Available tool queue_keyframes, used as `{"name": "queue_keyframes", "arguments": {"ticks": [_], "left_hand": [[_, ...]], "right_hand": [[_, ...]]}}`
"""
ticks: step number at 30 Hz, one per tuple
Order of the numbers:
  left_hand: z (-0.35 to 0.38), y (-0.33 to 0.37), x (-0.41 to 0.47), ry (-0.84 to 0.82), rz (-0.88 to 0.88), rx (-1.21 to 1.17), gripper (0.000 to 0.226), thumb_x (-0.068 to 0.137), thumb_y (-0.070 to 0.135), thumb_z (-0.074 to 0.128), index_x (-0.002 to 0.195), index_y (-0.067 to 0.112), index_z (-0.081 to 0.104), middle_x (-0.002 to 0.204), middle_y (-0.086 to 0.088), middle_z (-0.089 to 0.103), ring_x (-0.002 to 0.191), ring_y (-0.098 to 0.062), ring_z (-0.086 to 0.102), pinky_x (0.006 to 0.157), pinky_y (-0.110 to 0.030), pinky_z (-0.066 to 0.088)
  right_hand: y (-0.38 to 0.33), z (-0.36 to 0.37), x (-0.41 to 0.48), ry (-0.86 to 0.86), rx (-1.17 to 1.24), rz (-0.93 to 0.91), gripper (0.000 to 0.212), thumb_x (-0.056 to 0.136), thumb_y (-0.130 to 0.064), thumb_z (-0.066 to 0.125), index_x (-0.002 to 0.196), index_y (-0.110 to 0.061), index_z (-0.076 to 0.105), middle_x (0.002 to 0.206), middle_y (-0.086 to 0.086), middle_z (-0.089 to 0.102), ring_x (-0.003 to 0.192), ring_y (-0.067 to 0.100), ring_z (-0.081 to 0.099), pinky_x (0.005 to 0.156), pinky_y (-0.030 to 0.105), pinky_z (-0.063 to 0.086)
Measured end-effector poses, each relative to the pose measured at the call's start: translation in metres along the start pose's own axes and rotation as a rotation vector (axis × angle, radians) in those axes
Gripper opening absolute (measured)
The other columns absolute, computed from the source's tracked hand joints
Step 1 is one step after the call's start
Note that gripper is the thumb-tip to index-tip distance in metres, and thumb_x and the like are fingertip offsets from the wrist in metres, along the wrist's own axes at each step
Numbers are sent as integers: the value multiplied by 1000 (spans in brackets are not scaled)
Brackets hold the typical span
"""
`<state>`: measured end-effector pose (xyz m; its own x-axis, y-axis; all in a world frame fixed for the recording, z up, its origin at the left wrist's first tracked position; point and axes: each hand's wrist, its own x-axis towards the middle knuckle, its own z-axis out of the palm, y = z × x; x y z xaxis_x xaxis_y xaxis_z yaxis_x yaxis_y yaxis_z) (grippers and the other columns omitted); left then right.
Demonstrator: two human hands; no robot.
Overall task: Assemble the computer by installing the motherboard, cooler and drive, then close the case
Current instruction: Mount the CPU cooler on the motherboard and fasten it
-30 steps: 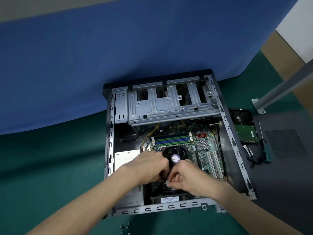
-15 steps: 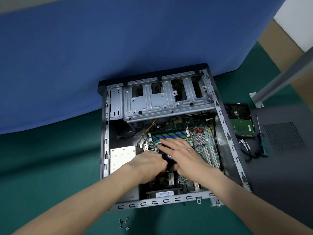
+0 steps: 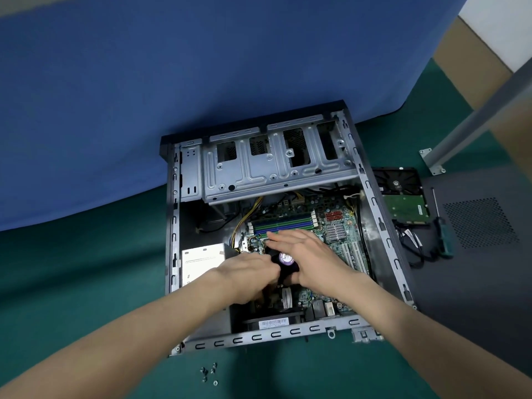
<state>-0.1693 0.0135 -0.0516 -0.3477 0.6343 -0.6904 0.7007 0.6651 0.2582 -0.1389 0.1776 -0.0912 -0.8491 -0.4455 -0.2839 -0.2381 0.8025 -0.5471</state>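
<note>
Hands meet over the cooler point(image 3: 285, 259), which sits on the motherboard point(image 3: 334, 208) inside the open case point(image 3: 173, 226) lying on the green table point(image 3: 86, 283). The right hand point(image 3: 306, 251) lies flat across the cooler's top, fingers straight and together, tips reaching the memory slots point(image 3: 283, 222). The left hand point(image 3: 249, 273) is curled against the cooler's left edge, fingertips hidden, so whether it grips anything cannot be told. The drive point(image 3: 406, 205) lies outside, just right of the case, beside a screwdriver point(image 3: 442, 234) and the side panel point(image 3: 475, 283). Loose screws point(image 3: 208, 372) lie near the case's front rail.
</note>
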Motion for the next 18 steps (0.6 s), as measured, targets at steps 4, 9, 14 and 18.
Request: {"name": "queue_keyframes", "arguments": {"ticks": [4, 9, 14, 18], "left_hand": [[2, -5, 5, 51, -41, -153, 25, 83, 21, 66, 107, 25, 62, 94, 2, 47, 103, -20, 48, 78, -26, 36], [-4, -13, 10, 93, 7, -295, 16, 78, 31, 74, 94, 26, 74, 81, 9, 67, 80, -10, 54, 78, -26, 46], [-9, -14, 8, 176, 4, -401, 18, 74, 27, 79, 91, 24, 76, 71, 15, 65, 68, -1, 51, 69, -12, 40], [-15, -15, 7, 164, -2, -480, 15, 71, 21, 81, 85, 20, 77, 60, 12, 67, 54, 10, 52, 67, -15, 44]], "right_hand": [[0, -1, 0, -14, 36, 13, 87, 79, -24, 78, 150, -26, 28, 158, -15, 20, 144, 6, 14, 116, 24, 0], [1, -3, 1, -11, 53, 15, 87, 77, -28, 78, 150, -26, 30, 157, -14, 22, 144, 6, 15, 116, 25, 0], [2, -1, 0, 0, 67, 18, 82, 78, -24, 77, 148, -24, 34, 157, -16, 21, 144, 5, 15, 115, 23, -1], [3, -1, 1, 7, 70, 26, 77, 77, -27, 78, 145, -21, 41, 156, -18, 22, 143, 6, 15, 113, 22, -1]]}}
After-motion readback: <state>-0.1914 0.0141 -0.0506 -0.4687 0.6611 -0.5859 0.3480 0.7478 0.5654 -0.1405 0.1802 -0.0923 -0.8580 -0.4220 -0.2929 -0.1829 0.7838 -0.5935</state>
